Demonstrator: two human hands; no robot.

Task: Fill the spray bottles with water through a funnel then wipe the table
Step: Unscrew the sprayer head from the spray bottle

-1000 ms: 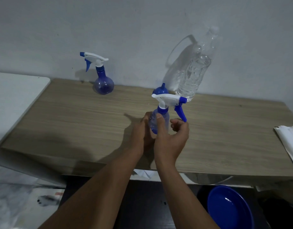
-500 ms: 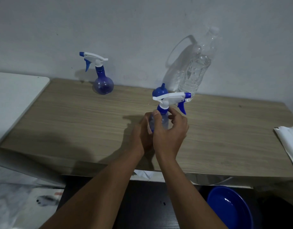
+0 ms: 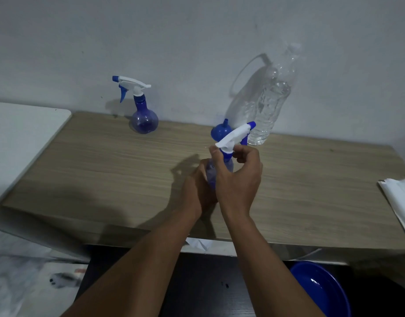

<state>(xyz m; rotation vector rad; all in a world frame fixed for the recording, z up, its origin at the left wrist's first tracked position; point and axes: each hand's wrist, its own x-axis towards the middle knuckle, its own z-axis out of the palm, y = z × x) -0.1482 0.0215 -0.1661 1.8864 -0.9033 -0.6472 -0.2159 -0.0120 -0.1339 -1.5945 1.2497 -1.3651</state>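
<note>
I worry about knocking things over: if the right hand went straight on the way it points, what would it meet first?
Beyond the spray bottle it grips at the collar, the right hand would probably meet the blue funnel first; how far behind it stands is unclear.

Single view, head-worn, wide-angle: set above the near edge of the wooden table [image 3: 105,179], looking forward and down, facing the grey wall [image 3: 197,42] at 12 o'clock. Close range: forearms enter from 6 o'clock, with the left hand [image 3: 197,191] and right hand [image 3: 239,181] holding a spray bottle [image 3: 210,172] at frame centre. Far range, along the wall: second spray bottle [image 3: 143,120] at 11 o'clock and water bottle [image 3: 268,110] at 1 o'clock; margins take in white paper [image 3: 400,202] at 3 o'clock and a blue basin [image 3: 320,289], below table level, at 5 o'clock.
</note>
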